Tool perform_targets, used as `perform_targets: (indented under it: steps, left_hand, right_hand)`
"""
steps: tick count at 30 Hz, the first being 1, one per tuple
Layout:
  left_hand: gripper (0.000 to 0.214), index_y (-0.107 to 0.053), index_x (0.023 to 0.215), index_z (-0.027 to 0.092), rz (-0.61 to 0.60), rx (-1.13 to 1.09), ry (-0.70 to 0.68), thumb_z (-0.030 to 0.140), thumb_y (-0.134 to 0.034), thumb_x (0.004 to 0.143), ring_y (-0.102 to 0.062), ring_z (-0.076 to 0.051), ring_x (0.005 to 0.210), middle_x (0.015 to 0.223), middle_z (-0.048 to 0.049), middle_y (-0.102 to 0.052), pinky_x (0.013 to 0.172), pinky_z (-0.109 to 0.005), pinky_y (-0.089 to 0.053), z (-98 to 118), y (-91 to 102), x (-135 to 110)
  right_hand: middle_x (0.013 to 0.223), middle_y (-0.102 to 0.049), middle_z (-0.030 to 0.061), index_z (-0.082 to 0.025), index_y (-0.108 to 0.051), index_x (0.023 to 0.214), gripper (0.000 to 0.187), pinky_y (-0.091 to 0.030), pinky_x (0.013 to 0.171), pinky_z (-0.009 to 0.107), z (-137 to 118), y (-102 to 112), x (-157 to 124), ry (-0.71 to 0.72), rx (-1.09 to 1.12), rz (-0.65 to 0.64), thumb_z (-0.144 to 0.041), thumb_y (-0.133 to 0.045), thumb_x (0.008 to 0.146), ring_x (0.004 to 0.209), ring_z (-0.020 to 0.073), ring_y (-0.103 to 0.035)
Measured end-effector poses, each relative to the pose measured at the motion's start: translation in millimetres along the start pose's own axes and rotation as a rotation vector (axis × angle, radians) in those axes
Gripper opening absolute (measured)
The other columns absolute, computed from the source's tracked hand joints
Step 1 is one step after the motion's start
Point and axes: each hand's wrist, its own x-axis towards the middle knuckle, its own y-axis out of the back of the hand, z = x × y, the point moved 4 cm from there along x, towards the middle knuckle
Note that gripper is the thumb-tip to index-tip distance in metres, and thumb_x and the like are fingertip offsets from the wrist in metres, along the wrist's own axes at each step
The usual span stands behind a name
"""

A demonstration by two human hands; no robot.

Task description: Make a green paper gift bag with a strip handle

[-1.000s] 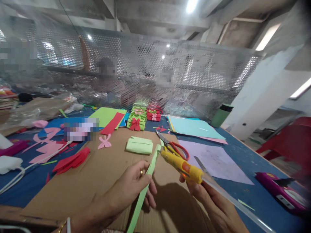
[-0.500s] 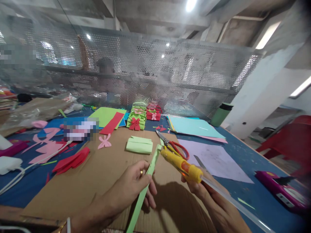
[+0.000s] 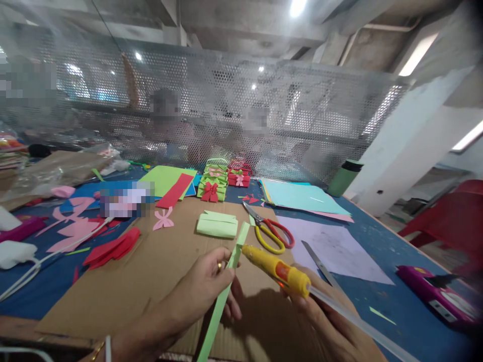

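A long light green paper strip (image 3: 218, 318) is pinched between the thumb and fingers of my left hand (image 3: 211, 279), its upper end sticking out past them. In my right hand (image 3: 320, 311) is a yellow hot glue gun (image 3: 279, 269) with a clear glue stick (image 3: 362, 319) running out of its back. The nozzle is at the strip's edge, just above my left fingertips; whether it touches I cannot tell. Behind the strip lies a folded pale green paper piece (image 3: 217, 224). Scissors (image 3: 272, 232) with red and yellow handles rest beside it, partly above the gun.
Brown cardboard (image 3: 124, 286) covers the work area. A blade (image 3: 320, 264) lies on a lilac sheet (image 3: 335, 246) to the right, near a purple device (image 3: 437, 296). Finished little green paper bags (image 3: 212, 181) stand behind. Red strips (image 3: 111, 249) and a pink bow (image 3: 163, 219) lie left.
The glue gun's nozzle has moved from near the strip's top end down along it toward my left fingers. My left hand and the strip have barely moved.
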Motion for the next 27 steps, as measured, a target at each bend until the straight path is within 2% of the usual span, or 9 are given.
perform_targets:
  steps: [2, 7, 12, 16, 21, 24, 27]
  left_hand:
    - [0.022, -0.047, 0.102, 0.018, 0.004, 0.004, 0.004, 0.036, -0.054, 0.092, -0.068, -0.013, 0.051, 0.072, -0.0004, -0.067, 0.045, -0.019, -0.048, -0.3, 0.2, -0.3]
    - [0.022, -0.046, 0.101, 0.018, -0.013, -0.015, -0.02, 0.036, -0.055, 0.092, -0.068, -0.014, 0.051, 0.071, 0.0008, -0.066, 0.046, -0.02, -0.048, 1.6, -1.1, -1.1]
    - [0.025, -0.047, 0.105, 0.018, 0.005, -0.008, -0.01, 0.037, -0.056, 0.092, -0.068, -0.015, 0.052, 0.071, -0.0006, -0.067, 0.046, -0.021, -0.05, 2.2, 0.2, -0.6]
    - [0.027, -0.049, 0.105, 0.017, 0.021, -0.013, -0.002, 0.037, -0.057, 0.091, -0.068, -0.015, 0.053, 0.071, -0.0014, -0.067, 0.047, -0.023, -0.051, 3.0, 1.5, -0.9]
    - [0.035, -0.051, 0.107, 0.016, 0.005, -0.015, -0.045, 0.045, -0.06, 0.091, -0.067, -0.013, 0.053, 0.075, -0.001, -0.068, 0.048, -0.02, -0.049, 7.3, -0.1, -1.9]
    - [0.039, -0.052, 0.107, 0.017, 0.013, 0.004, -0.046, 0.053, -0.056, 0.093, -0.058, -0.01, 0.044, 0.064, 0.0017, -0.065, 0.042, -0.017, -0.041, 9.9, -0.1, -3.2]
    - [0.038, -0.054, 0.097, 0.017, 0.046, 0.043, -0.057, 0.055, -0.048, 0.097, -0.043, -0.007, 0.037, 0.047, 0.0049, -0.055, 0.038, -0.016, -0.031, 9.9, 2.0, -4.6]
  right_hand:
    - [0.076, -0.071, 0.0012, -0.033, -0.07, 0.113, 0.033, -0.057, 0.057, 0.028, -2.7, 0.2, 0.0, -0.008, 0.009, -0.024, -0.051, -0.047, 0.099, 0.066, 0.0208, -0.067]
    - [0.083, -0.072, 0.0025, -0.032, -0.071, 0.113, 0.034, -0.058, 0.065, 0.03, -3.8, 4.3, 1.8, -0.005, -0.026, 0.026, -0.051, -0.048, 0.099, 0.08, 0.0239, -0.07]
    - [0.073, -0.07, 0.0011, -0.034, -0.071, 0.112, 0.035, -0.055, 0.056, 0.029, -9.7, 1.0, -1.3, -0.008, 0.004, -0.022, -0.055, -0.047, 0.098, 0.064, 0.0209, -0.065]
    - [0.078, -0.072, 0.0023, -0.032, -0.072, 0.111, 0.037, -0.057, 0.061, 0.03, -16.3, 1.3, -3.5, -0.028, -0.017, -0.037, -0.055, -0.046, 0.099, 0.067, 0.0221, -0.067]
    - [0.073, -0.07, 0.0011, -0.028, -0.071, 0.113, 0.039, -0.055, 0.057, 0.028, -14.7, 2.3, -2.4, -0.008, -0.007, -0.03, -0.054, -0.046, 0.099, 0.064, 0.0199, -0.065]
    - [0.075, -0.07, 0.0008, -0.028, -0.071, 0.112, 0.036, -0.056, 0.058, 0.027, -14.8, 1.5, -2.0, 0.01, 0.0, -0.025, -0.052, -0.047, 0.099, 0.065, 0.0195, -0.065]
    - [0.075, -0.069, 0.0013, -0.028, -0.071, 0.11, 0.036, -0.055, 0.058, 0.028, -17.1, 0.6, -2.8, 0.014, 0.02, -0.012, -0.051, -0.046, 0.1, 0.065, 0.0199, -0.065]
